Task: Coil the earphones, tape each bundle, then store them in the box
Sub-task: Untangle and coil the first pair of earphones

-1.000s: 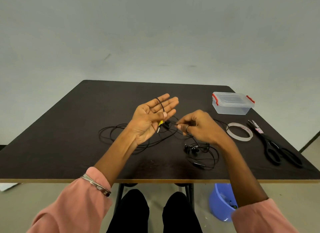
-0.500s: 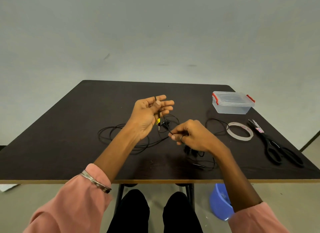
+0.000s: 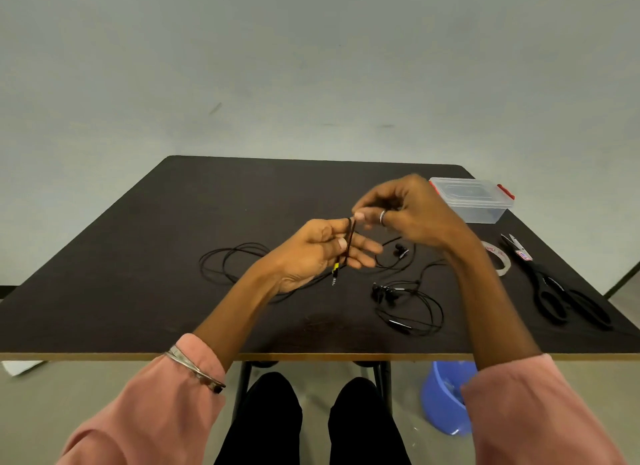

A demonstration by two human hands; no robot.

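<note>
Fingers (image 3: 360, 253) of our left hand (image 3: 311, 253) serve as a spool, black earphone cable (image 3: 350, 237) wrapped across them, thumb pinning it, yellow-marked plug (image 3: 335, 272) dangling below. Our right hand (image 3: 408, 211), frame centre, pinches the cable to lay another loop. Loose cable slack (image 3: 235, 263) trails left on the table (image 3: 138, 256). A second earphone set (image 3: 408, 305) waits lower right; tape roll (image 3: 500, 262), scissors (image 3: 554, 288), lidded box (image 3: 474, 201) sit far right within reach.

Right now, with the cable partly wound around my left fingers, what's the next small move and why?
Probably bring the right hand around for another loop over the left hand. Only a few turns of the thin black earphone cable sit on the fingers, its yellow-banded plug dangles below, and much slack lies on the dark table.
</note>
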